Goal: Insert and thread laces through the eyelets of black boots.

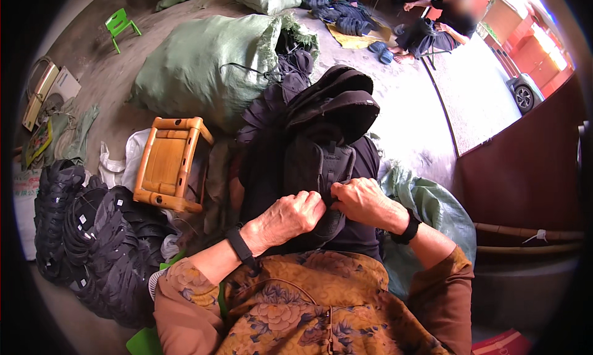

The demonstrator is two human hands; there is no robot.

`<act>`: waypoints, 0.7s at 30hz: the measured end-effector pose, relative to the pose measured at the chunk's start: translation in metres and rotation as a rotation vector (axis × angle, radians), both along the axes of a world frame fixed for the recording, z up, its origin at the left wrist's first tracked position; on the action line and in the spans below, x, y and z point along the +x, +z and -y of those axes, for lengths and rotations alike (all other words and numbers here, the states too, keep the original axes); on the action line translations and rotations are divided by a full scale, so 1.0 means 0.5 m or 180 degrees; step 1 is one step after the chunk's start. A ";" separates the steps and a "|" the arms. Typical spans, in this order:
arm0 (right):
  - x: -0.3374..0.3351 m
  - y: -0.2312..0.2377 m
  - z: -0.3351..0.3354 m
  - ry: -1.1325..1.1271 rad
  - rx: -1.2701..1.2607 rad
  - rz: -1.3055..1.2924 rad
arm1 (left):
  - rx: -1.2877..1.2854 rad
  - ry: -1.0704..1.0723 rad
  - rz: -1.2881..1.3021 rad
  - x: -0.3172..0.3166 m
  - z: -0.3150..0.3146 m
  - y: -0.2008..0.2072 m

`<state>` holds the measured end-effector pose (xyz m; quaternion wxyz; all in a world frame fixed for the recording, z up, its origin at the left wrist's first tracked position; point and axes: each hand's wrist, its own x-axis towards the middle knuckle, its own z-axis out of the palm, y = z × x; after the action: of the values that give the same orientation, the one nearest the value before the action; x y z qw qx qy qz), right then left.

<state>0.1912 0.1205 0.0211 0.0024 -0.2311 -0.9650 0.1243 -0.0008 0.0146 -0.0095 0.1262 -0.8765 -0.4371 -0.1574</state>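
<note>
One padded black bag [333, 160] lies on the lap [262, 188], its long axis running toward the lap's far edge. It extends forward from the grip: left hand [290, 216] and right hand [364, 202], about equally near, pinch narrowly at its near end; exactly which part they hold is hidden. Beyond, leftward, rests a green sack [197, 71].

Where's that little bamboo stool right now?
In the head view, the bamboo stool is left of centre, just below the large green sack and above and right of the heap of black pieces with white tags.
</note>
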 end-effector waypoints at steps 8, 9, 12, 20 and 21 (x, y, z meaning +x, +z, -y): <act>0.033 -0.026 0.030 -0.0290 -0.0252 -0.0669 | 0.0270 0.1327 0.1658 0.074 0.002 -0.033; 0.039 -0.030 0.036 -0.0432 -0.0211 -0.0697 | 0.0194 0.1466 0.1945 0.088 0.005 -0.034; 0.056 -0.040 0.041 -0.0670 -0.0230 -0.0624 | 0.0111 0.1551 0.1736 0.105 0.012 -0.036; 0.084 -0.033 0.013 -0.0762 -0.1260 -0.1186 | 0.0226 0.1384 0.1161 0.096 0.014 -0.044; 0.083 -0.033 0.016 -0.0907 -0.1140 -0.1553 | 0.0205 0.1371 0.1165 0.095 0.015 -0.045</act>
<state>0.2329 0.1125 0.0048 0.2100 -0.3239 -0.8568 0.3420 0.0468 0.0069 -0.0322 0.1036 -0.7160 -0.6235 -0.2964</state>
